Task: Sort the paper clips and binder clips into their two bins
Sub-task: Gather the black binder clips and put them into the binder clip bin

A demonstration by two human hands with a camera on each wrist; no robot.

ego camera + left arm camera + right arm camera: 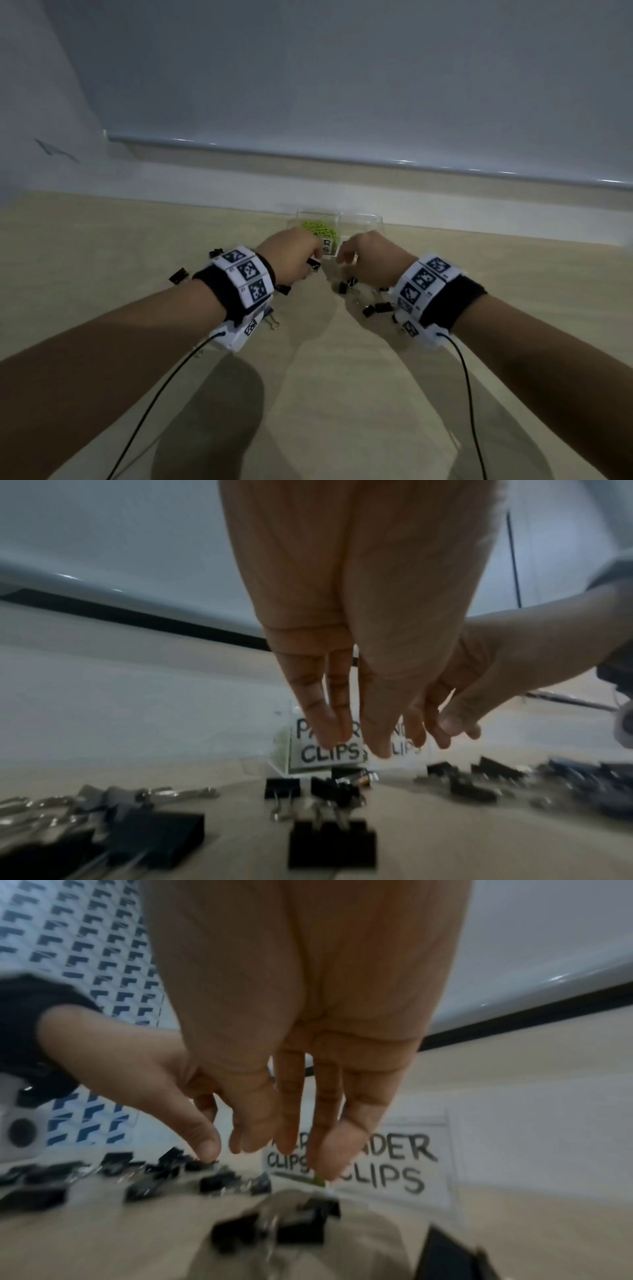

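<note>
Green paper clips (317, 226) already fill the left bin (301, 219) at the desk's far edge; the binder-clip bin (371, 222) looks empty. Black binder clips (375, 307) lie scattered nearer — left hand (291, 255) pinches one, right hand (371, 255) hangs loose, holding nothing.

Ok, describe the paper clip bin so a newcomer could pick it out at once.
Look to the far edge of the tan table, where two clear boxes stand side by side against the wall. The paper clip bin is the left one. Unlike its neighbour, the binder clip bin, it holds bright green clips.
</note>
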